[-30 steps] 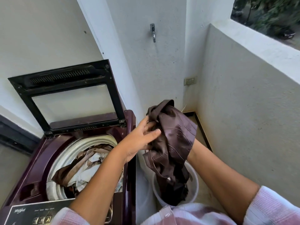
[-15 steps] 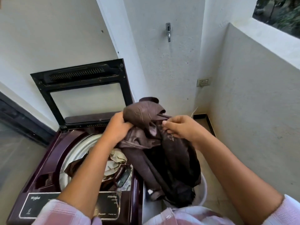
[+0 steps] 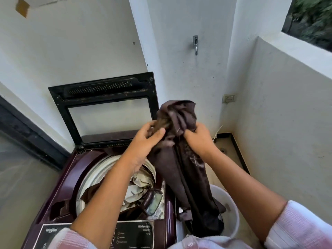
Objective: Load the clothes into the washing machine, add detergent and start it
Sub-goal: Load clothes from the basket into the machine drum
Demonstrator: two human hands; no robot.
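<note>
Head view: a dark brown garment [image 3: 188, 168] is held up by both hands above the right edge of the washing machine [image 3: 66, 177]. The left hand [image 3: 147, 139] is curled round the bunched upper part from the left, with the thumb laid across the cloth; the right hand [image 3: 199, 141] is closed on a fold from the right. The rest of the garment is left hanging between the forearms, its lower end reaching into a white bucket [image 3: 232, 205] set on the floor just beside the machine; whether it rests on the bucket's bottom cannot be told. The lid [image 3: 107, 87] is stood upright against the wall. A heap of brown and cream clothes [image 3: 140, 186] is seen in the drum, partly hidden by the left forearm. The control panel [image 3: 136, 232] is seen at the near edge. A tap [image 3: 195, 44] and a socket [image 3: 229, 98] are fixed to the wall behind.
</note>
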